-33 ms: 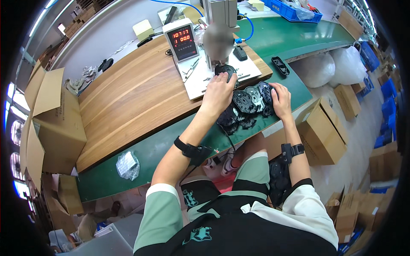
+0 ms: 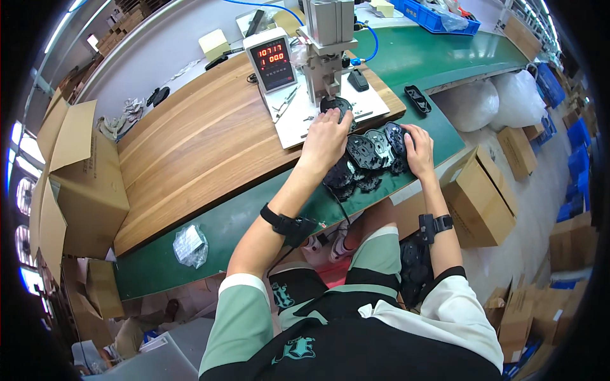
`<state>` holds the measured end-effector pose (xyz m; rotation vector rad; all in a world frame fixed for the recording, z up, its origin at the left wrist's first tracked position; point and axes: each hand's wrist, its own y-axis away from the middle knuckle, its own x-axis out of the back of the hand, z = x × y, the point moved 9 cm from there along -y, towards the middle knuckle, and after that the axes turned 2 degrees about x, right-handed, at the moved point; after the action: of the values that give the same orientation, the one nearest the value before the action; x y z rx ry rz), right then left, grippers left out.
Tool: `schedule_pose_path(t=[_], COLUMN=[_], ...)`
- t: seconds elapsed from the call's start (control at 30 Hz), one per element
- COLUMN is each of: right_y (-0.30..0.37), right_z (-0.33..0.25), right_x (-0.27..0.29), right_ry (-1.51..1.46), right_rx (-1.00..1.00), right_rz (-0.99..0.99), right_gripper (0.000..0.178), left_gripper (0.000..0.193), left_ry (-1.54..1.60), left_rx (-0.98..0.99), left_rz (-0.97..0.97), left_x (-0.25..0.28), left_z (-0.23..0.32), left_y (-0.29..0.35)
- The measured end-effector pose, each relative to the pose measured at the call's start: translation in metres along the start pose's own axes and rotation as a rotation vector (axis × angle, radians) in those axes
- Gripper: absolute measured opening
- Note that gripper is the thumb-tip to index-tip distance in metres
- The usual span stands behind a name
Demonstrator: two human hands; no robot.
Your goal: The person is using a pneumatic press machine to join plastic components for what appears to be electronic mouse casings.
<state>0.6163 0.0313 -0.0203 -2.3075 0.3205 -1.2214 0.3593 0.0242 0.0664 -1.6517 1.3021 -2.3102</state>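
Observation:
A curved black plastic shell [image 2: 344, 106] sits under the head of a bench press [image 2: 325, 70], on its white base plate [image 2: 291, 132]. My left hand [image 2: 326, 134] reaches over the plate with its fingers closed on the near side of that shell. To its right, my right hand [image 2: 419, 150] curls its fingers round another black shell [image 2: 395, 136] at the right end of a pile. Several more black shells [image 2: 362, 151] lie heaped between my hands on the green bench; their undersides show moulded ribs. My fingertips partly hide both shells.
A counter box with red digits [image 2: 272, 58] stands left of the press. A lone black part [image 2: 417, 100] lies on the green bench [image 2: 438, 136] to the right. Cardboard boxes [image 2: 480, 197] stand at right, with an open carton [image 2: 89, 184] at left. A clear plastic bag [image 2: 190, 246] lies near the front edge.

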Motion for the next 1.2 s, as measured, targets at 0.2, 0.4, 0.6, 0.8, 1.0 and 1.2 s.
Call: schedule_pose_path(t=[0.2,0.4,0.6,0.8,1.0,1.2], right_y=[0.0,0.002,0.004,0.004,0.004,0.002], right_z=[-0.002,0.001,-0.002,-0.003,-0.003,-0.002], right_x=[0.0,0.004,0.003,0.002,0.001,0.004], right_ry=[0.001,0.021,0.022,0.037,0.036,0.008], right_rx=[-0.034,-0.03,-0.026,-0.025,-0.039,-0.032], right_rz=[0.006,0.012,0.007,0.004,0.017,0.032], right_gripper=[0.034,0.033,0.032,0.033,0.032,0.032], left_gripper=[0.037,0.036,0.027,0.028,0.031,0.034], left_ry=[0.045,0.052,0.054,0.039,0.032,0.043], left_rx=[0.038,0.055,0.054,0.067,0.052,0.067], left_rz=[-0.021,-0.115,-0.134,-0.191,-0.123,-0.165], left_x=[-0.003,-0.009,-0.001,-0.008,-0.011,-0.011], left_z=[-0.007,-0.005,-0.003,-0.005,-0.012,-0.009], left_y=[0.002,0.001,-0.001,-0.001,-0.001,-0.002])
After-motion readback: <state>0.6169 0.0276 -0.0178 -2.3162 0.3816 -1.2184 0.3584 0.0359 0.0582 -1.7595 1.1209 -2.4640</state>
